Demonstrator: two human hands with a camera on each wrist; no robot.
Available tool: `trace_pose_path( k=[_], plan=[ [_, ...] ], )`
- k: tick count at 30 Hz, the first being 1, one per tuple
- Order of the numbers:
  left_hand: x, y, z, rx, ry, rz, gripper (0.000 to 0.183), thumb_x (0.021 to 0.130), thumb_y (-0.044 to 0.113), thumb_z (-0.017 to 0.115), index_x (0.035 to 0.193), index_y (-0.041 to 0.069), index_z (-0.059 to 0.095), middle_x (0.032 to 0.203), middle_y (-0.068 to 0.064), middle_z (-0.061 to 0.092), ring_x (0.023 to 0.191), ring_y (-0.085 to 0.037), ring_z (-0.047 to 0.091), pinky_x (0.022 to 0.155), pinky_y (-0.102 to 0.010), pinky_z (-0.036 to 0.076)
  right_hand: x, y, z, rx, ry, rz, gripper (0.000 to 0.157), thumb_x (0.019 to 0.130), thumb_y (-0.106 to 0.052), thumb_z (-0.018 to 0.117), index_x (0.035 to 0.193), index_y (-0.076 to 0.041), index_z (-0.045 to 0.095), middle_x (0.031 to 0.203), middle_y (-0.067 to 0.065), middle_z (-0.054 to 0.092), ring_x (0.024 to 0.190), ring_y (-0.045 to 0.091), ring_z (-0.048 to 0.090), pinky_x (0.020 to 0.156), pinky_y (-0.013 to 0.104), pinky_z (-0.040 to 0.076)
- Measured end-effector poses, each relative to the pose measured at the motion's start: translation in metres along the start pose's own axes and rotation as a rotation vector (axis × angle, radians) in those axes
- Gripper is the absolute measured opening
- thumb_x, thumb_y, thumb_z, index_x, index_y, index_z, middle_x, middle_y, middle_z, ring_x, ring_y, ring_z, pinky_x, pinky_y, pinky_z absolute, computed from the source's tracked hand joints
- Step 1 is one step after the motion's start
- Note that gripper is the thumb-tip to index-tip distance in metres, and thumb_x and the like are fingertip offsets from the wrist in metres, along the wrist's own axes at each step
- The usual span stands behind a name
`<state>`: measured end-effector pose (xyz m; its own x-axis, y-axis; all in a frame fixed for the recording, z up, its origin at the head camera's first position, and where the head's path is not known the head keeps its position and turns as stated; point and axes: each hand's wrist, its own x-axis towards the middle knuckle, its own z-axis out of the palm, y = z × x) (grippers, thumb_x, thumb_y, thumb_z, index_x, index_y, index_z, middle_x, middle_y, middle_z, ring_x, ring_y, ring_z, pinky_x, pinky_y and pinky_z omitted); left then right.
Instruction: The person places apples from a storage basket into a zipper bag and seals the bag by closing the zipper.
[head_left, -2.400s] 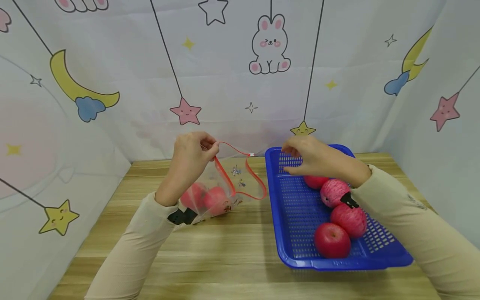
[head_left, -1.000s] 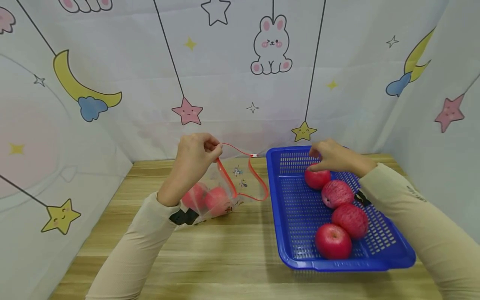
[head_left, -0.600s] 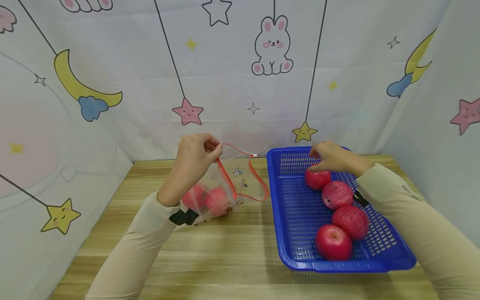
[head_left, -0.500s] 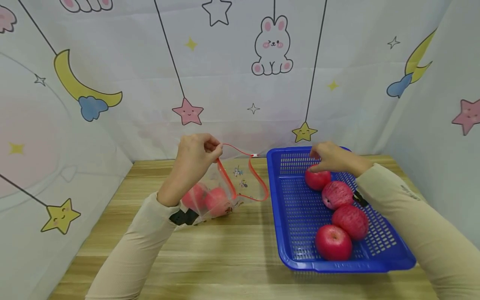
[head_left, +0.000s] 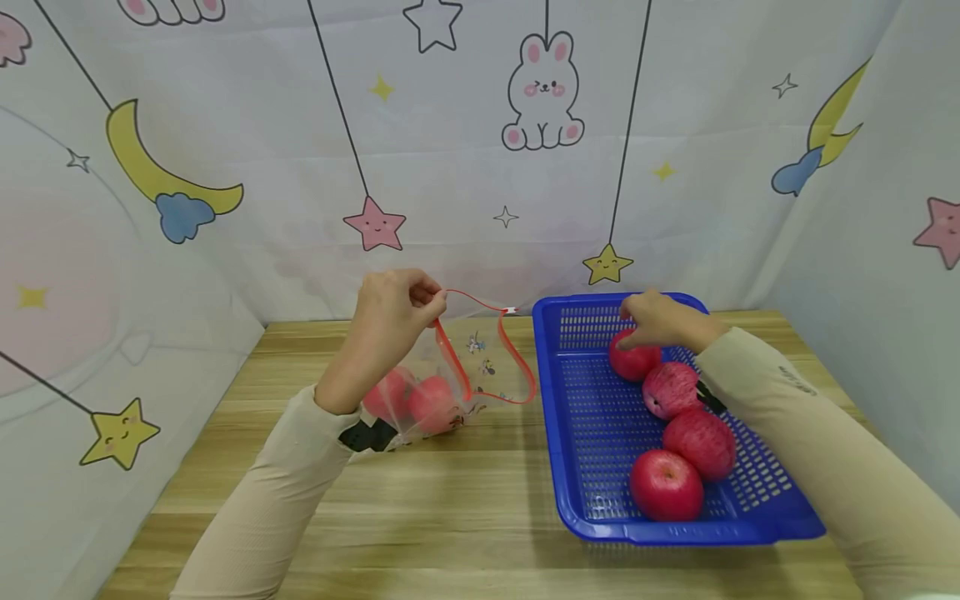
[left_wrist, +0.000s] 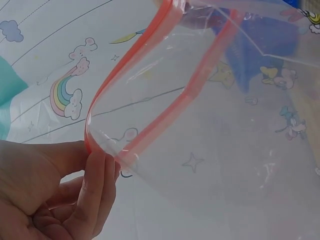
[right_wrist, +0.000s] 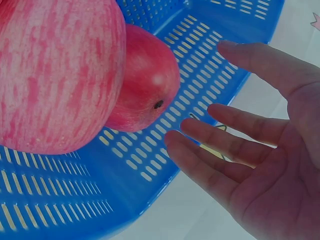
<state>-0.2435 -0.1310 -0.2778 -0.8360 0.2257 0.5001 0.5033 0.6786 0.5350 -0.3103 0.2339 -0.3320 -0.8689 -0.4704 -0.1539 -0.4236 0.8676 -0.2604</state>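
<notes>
My left hand pinches the red rim of a clear zip bag, holding its mouth wide. Cartoon figures and a white slider show on the bag. Inside it lie red apples, partly veiled by the plastic. In the left wrist view, thumb and fingertips grip the red strip. My right hand hovers at the back of a blue basket, above the rearmost apple. In the right wrist view its fingers are spread, apart from the apples and holding nothing.
Nearer apples form a line down the basket: a streaked one, another and a smooth one at the front. The wooden table ends at a patterned white curtain behind and at both sides.
My right hand has moved right from the basket's back left to above the rearmost apple, then hardly shifted, its forearm swinging slightly left. My left hand keeps its pinch on the bag.
</notes>
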Motion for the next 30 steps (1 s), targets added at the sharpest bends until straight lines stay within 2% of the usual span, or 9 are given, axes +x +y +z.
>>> trace_pose_path(
  k=[4, 13, 20, 25, 30],
  plan=[
    [0.0001, 0.0007, 0.0007, -0.006, -0.007, 0.001, 0.011, 0.090, 0.005, 0.067, 0.085, 0.000, 0.074, 0.070, -0.005, 0.071, 0.058, -0.013, 0.067, 0.060, -0.033, 0.056, 0.0027, 0.0009, 0.0020, -0.007, -0.020, 0.026, 0.052, 0.085, -0.020, 0.078, 0.117, 0.018, 0.059, 0.114, 0.032, 0.063, 0.101, 0.042, 0.065, 0.087, 0.052, 0.054],
    [0.0011, 0.0018, 0.0040, -0.009, -0.012, 0.008, 0.010, 0.090, 0.005, 0.068, 0.084, 0.000, 0.074, 0.069, -0.004, 0.070, 0.059, -0.012, 0.067, 0.061, -0.033, 0.056, 0.0036, -0.0001, 0.0040, -0.017, -0.042, 0.026, 0.054, 0.084, -0.019, 0.078, 0.117, 0.019, 0.058, 0.113, 0.033, 0.063, 0.105, 0.046, 0.062, 0.086, 0.052, 0.054],
    [0.0014, 0.0007, 0.0057, -0.010, -0.018, 0.012, 0.010, 0.090, 0.005, 0.068, 0.085, 0.000, 0.074, 0.067, -0.003, 0.070, 0.058, -0.012, 0.066, 0.060, -0.032, 0.055, 0.0051, 0.0006, 0.0076, -0.016, -0.090, 0.068, 0.058, 0.083, -0.017, 0.079, 0.124, 0.017, 0.055, 0.124, 0.035, 0.058, 0.116, 0.049, 0.056, 0.093, 0.055, 0.050],
    [0.0014, 0.0003, 0.0059, -0.003, -0.017, 0.020, 0.010, 0.090, 0.005, 0.068, 0.085, 0.000, 0.074, 0.067, -0.003, 0.070, 0.059, -0.012, 0.066, 0.060, -0.033, 0.055, 0.0067, 0.0000, 0.0084, -0.029, -0.107, 0.074, 0.060, 0.081, -0.016, 0.081, 0.124, 0.016, 0.055, 0.123, 0.033, 0.058, 0.116, 0.049, 0.056, 0.093, 0.055, 0.050],
    [0.0009, 0.0010, 0.0058, -0.007, -0.024, 0.010, 0.010, 0.090, 0.005, 0.069, 0.084, 0.001, 0.074, 0.068, -0.003, 0.070, 0.058, -0.011, 0.066, 0.059, -0.032, 0.055, 0.0084, 0.0025, 0.0102, -0.046, -0.120, 0.064, 0.058, 0.077, -0.014, 0.084, 0.120, 0.015, 0.057, 0.114, 0.029, 0.062, 0.111, 0.046, 0.059, 0.089, 0.051, 0.053]
  ],
)
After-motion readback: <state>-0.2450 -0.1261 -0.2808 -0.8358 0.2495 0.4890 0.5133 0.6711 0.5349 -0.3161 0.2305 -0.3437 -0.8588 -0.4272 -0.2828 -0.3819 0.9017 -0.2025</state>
